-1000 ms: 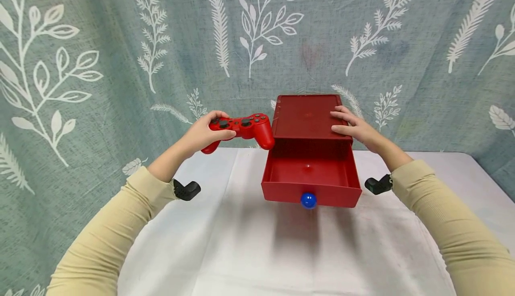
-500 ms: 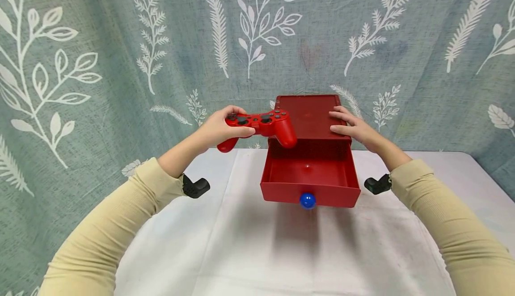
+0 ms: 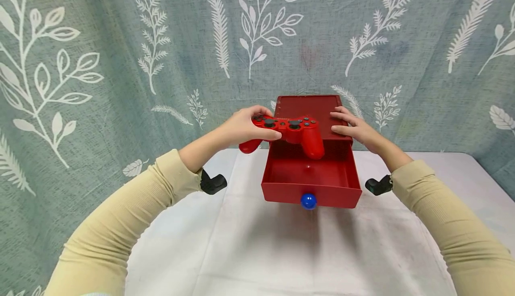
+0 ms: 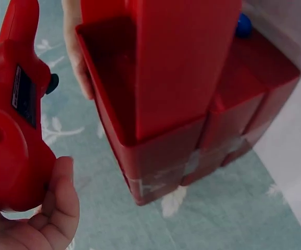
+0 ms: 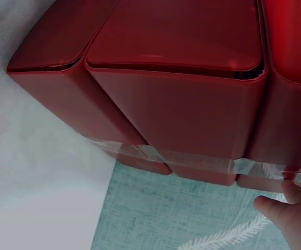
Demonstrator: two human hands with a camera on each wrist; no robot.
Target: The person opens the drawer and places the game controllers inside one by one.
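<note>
My left hand (image 3: 243, 128) grips a red game controller (image 3: 312, 141) by its left side, thumb along the front near the sticks. The controller hangs in the air above the back left of a pulled-out red drawer (image 3: 281, 192) with a round blue knob (image 3: 308, 201). In the left wrist view the controller's underside (image 4: 10, 140) appears beside the red drawer unit (image 4: 166, 161). On the unit's dark red top (image 3: 306, 108), my right hand (image 3: 356, 126) rests at the right edge with fingers spread. The right wrist view catches only a few of its fingers (image 5: 275, 208).
A white-covered table (image 3: 241, 251) bears the drawer unit. Behind it hangs a green curtain (image 3: 181, 41) with white leaf prints. Clear tape (image 5: 202, 161) runs across the unit's stacked sections. Black wrist cameras (image 3: 213, 183) sit on both wrists.
My left hand has carried the controller to the right, from beside the drawer unit to above the open drawer. My right hand has stayed on the unit's top.
</note>
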